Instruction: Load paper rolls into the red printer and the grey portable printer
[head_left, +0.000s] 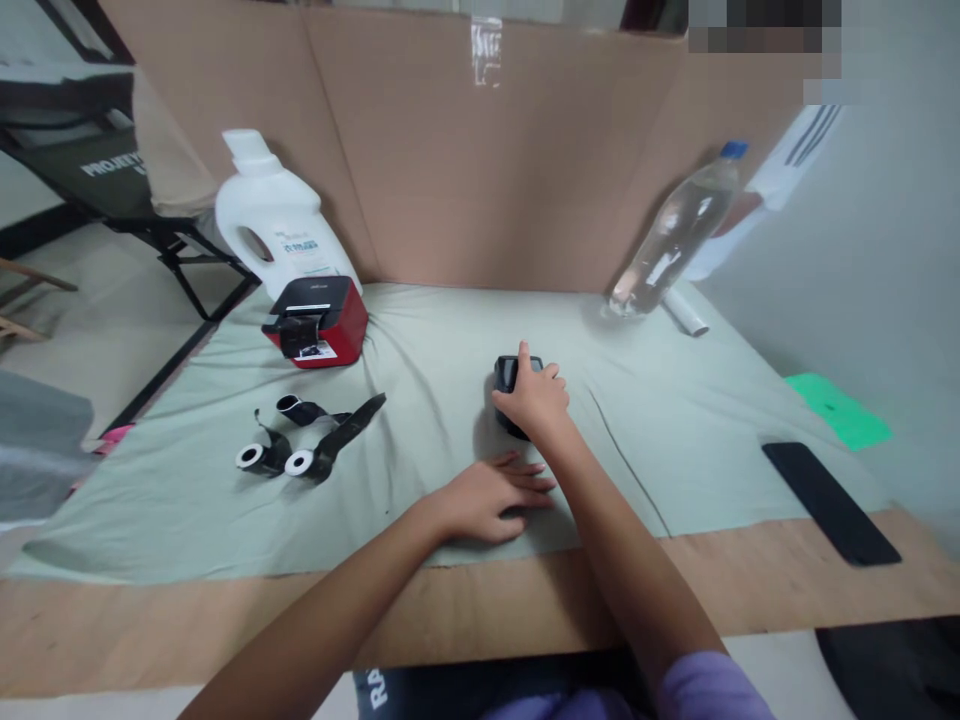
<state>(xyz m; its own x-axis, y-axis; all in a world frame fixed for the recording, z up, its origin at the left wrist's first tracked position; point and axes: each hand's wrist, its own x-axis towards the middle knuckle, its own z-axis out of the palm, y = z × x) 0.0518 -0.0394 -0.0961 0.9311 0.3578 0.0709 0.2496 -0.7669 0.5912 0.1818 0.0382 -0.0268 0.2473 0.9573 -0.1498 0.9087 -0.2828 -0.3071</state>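
Dark device (pixel 506 373) being handled by right hand (pixel 537 400), grip half-spread, hold uncertain; left hand (pixel 487 500) flat, empty; rolls (pixel 321 464) untouched.

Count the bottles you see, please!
2. One handled white plastic bottle stands behind the red-and-black box; one blue-capped clear plastic bottle is at the back right. Others may hide behind the brown cardboard.

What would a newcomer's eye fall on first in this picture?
Probably the large white jug at the back left, with a red-and-black device before it. At the back right is a clear, blue-capped bottle. Near the middle, the right hand lies over a small dark device.
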